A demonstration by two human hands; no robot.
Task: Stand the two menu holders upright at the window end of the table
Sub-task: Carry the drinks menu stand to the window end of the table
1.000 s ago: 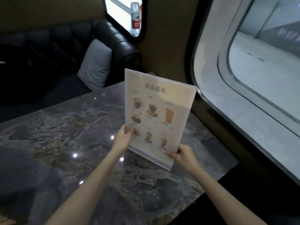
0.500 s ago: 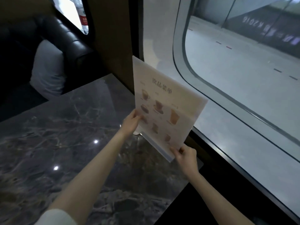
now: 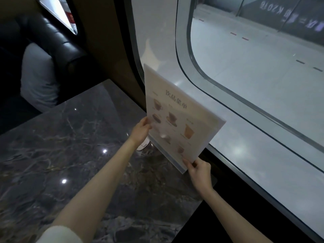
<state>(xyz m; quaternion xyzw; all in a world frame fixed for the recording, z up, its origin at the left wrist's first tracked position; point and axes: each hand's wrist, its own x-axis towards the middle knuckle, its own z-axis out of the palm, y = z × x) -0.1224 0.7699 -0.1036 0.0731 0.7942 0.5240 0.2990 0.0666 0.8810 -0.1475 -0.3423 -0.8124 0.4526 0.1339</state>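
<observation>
Both hands hold one menu holder (image 3: 178,118) over the window edge of the bench (image 3: 73,163). The left hand (image 3: 141,131) grips the left side of the holder, with the thumb on the printed front and the other fingers behind the sheet. The right hand (image 3: 199,170) pinches the lower right corner, where the clear base strip ends. The holder is nearly upright, with its top leaning toward the window (image 3: 254,71). Its base strip runs along the window edge of the bench; whether it touches the stone cannot be told. The front shows a drinks menu with pictures of cups and faces the person.

A small white thing (image 3: 142,146) lies on the bench just below the left hand, partly hidden by the wrist. The bench top is dark marble with light veins. Beyond its far edge is a black leather seat (image 3: 57,42) with a grey cushion (image 3: 38,79) on it. A bottle with a red label (image 3: 71,21) stands in a small opening above the seat.
</observation>
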